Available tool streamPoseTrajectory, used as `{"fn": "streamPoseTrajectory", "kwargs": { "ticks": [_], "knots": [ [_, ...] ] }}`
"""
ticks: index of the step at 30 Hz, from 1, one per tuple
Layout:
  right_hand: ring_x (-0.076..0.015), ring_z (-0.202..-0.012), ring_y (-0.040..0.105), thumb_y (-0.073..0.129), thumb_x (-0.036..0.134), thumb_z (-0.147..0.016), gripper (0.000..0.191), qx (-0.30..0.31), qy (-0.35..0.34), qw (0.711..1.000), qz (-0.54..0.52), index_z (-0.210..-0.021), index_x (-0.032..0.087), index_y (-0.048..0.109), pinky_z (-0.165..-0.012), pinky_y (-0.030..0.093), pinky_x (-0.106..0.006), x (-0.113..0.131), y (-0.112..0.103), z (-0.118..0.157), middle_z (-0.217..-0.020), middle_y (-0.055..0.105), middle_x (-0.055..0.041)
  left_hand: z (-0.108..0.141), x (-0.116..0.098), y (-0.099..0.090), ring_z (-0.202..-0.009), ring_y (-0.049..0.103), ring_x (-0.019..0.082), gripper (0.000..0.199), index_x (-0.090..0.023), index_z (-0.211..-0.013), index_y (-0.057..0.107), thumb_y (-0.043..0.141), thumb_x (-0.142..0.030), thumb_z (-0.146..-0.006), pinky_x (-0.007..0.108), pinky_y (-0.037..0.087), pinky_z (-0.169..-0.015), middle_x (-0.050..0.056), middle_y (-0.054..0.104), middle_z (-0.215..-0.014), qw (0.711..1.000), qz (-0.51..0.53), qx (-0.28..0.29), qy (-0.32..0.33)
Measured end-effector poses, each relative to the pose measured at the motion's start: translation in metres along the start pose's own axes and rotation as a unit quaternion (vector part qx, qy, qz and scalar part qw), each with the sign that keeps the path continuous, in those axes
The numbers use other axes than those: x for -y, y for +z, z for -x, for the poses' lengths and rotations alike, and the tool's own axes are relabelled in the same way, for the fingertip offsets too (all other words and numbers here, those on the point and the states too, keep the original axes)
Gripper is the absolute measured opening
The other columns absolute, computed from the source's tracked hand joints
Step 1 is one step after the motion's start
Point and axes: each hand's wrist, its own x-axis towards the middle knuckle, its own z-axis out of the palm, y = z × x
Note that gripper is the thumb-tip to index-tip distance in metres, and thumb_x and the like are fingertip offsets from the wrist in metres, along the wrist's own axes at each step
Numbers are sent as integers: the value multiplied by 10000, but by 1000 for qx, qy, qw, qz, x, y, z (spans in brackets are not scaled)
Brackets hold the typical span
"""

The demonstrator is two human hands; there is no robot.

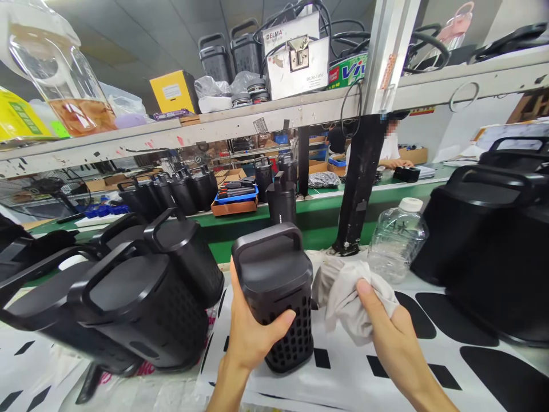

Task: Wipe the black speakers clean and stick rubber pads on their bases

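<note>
Handled black housings [141, 286] stand at left, your left hand [257, 340] grips a perforated black case [277, 274] at centre over the patterned sheet [343, 372], and beside it a pale cloth [349, 300] is pinched in your right hand [392, 337], near a capped clear bottle [397, 240].

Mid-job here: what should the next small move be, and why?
I'd probably bring the cloth left onto the case: the left hand grips the case, and the right hand holds the cloth bunched close beside it, so little travel seems needed.
</note>
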Motion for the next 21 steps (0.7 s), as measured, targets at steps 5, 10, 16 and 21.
{"fn": "streamPoseTrajectory", "kwargs": {
  "ticks": [5,10,16,21],
  "knots": [
    [-276,-973,662,525,553,-911,399,62,-24,998,11,-946,200,707,-956,522,-426,11,20,16,-819,699,-82,0,-6,10,-1305,535,268,1152,-239,-1542,-33,768,-341,-720,455,425,-1110,167,431,-1498,1000,-7,-4,-4],
    [-275,-1317,480,450,629,-907,563,51,12,998,-42,-1220,195,623,-1125,369,-475,12,52,0,-1218,660,-123,31,-13,22,-1511,123,354,1160,-305,-1539,-109,728,-460,-751,624,203,-1185,118,42,-1650,994,-105,16,-27],
    [-201,-705,638,633,553,-785,330,54,99,966,-233,-831,227,645,-630,557,-301,7,42,-57,-729,666,4,22,-10,28,-1382,421,330,1139,-261,-1534,67,789,-309,-654,553,370,-1133,154,393,-1497,995,-51,74,-35],
    [-163,-562,498,650,555,-699,360,-77,43,990,-115,-637,220,534,-522,477,-284,16,28,-54,-574,535,24,9,-20,51,-1353,458,292,1260,-252,-1525,74,821,-210,-512,511,338,-1163,124,456,-1467,994,15,61,-89]
  ]
}}
